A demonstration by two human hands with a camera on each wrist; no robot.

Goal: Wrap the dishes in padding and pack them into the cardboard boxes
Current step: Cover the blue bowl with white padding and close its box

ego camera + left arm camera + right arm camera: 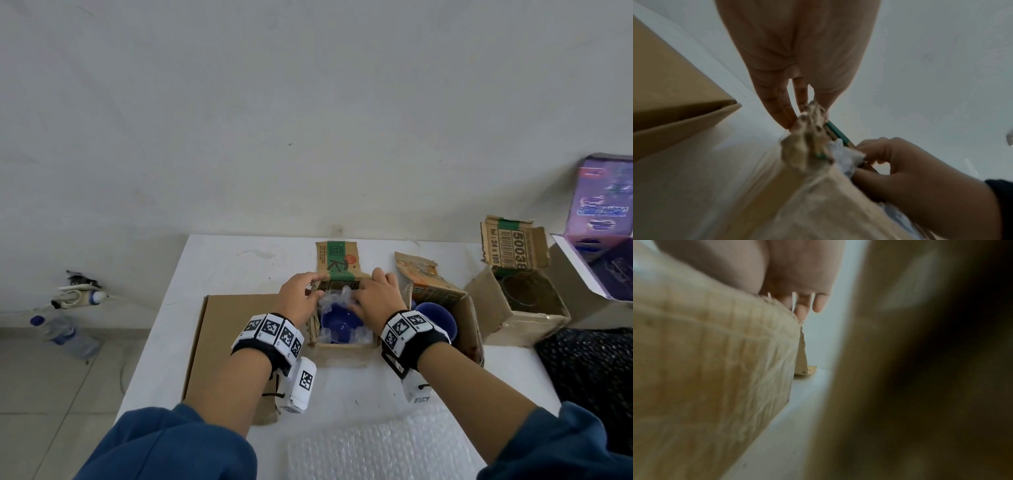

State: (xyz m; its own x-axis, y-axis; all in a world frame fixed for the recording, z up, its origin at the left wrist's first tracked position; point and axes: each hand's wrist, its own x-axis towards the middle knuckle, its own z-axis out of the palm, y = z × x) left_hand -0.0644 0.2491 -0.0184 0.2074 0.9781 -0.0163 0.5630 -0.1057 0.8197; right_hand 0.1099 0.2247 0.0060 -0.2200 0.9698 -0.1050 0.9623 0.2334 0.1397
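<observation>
A small open cardboard box (342, 346) stands mid-table with a blue bowl (337, 320) inside, bubble wrap (337, 296) bunched around it. The box's far flap (337, 260), striped green, stands upright. My left hand (315, 287) grips that flap's left base at the torn corner (809, 129), its fingers (781, 110) behind and the thumb in front. At the flap's right base my right hand (364, 291) grips it with curled fingers (875, 149), thumb against the wrap. The right wrist view shows only the box wall (715, 369) and blurred fingers (818, 305).
A second open box (469, 318) just right holds another blue bowl (436, 317). A third open box (524, 308) stands further right, before a purple carton (603, 205). A flat closed carton (233, 329) lies left. A bubble wrap sheet (376, 445) covers the near edge.
</observation>
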